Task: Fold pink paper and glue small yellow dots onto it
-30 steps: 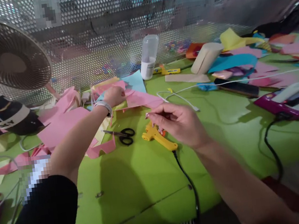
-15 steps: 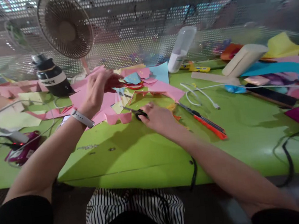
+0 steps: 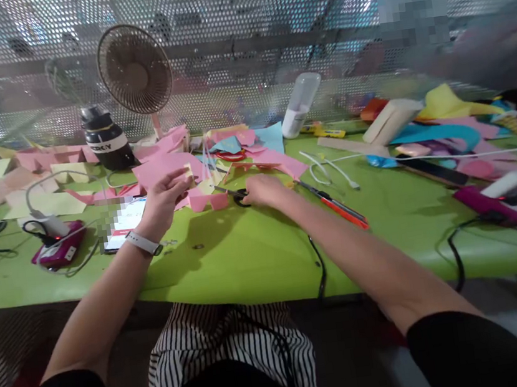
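My left hand [image 3: 168, 195], with a pale watch strap on the wrist, pinches a small pale yellow paper piece [image 3: 188, 171] above the pink paper. My right hand [image 3: 265, 191] is closed at the black handles of a pair of scissors [image 3: 240, 196], whose blades point left; its fingertips are partly hidden. Just left of the scissors lies a folded pink paper piece [image 3: 207, 200]. Behind the hands spread pink sheets [image 3: 168, 167], blue paper [image 3: 227, 145] and a red-handled tool [image 3: 230, 155]. A red and black utility knife [image 3: 338, 206] rests to the right of my right hand.
A fan [image 3: 135, 70], a black bottle [image 3: 108, 143] and a clear tilted bottle [image 3: 302, 105] stand along the perforated panel. On the left are a phone [image 3: 125, 222] and a purple power strip [image 3: 60, 244]. White cable [image 3: 331, 169] and another purple strip [image 3: 495, 205] lie right.
My left hand has drawn back toward me and now shows a small yellow paper piece in its fingers. My right hand stays by the scissors. The camera view has shifted.
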`<act>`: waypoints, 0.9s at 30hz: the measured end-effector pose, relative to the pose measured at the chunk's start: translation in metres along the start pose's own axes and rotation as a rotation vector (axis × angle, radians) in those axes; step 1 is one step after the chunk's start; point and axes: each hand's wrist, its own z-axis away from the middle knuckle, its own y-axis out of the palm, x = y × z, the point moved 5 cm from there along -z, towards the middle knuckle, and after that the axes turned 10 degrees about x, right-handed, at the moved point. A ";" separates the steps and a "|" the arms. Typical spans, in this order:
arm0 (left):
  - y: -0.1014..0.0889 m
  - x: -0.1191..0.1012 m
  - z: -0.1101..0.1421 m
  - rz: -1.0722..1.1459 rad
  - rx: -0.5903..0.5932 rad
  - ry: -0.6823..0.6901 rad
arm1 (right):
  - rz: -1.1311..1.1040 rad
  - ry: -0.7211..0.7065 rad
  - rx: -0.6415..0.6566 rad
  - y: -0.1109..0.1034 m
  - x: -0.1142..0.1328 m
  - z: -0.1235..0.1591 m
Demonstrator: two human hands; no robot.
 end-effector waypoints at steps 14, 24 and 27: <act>0.003 0.016 0.004 -0.049 0.065 -0.091 | -0.026 -0.033 0.063 -0.006 0.002 -0.002; 0.005 0.020 0.005 0.030 0.081 -0.096 | -0.112 -0.003 0.039 -0.006 -0.009 0.012; 0.002 0.018 0.006 0.038 0.031 -0.096 | -0.155 0.012 -0.031 -0.008 -0.018 0.019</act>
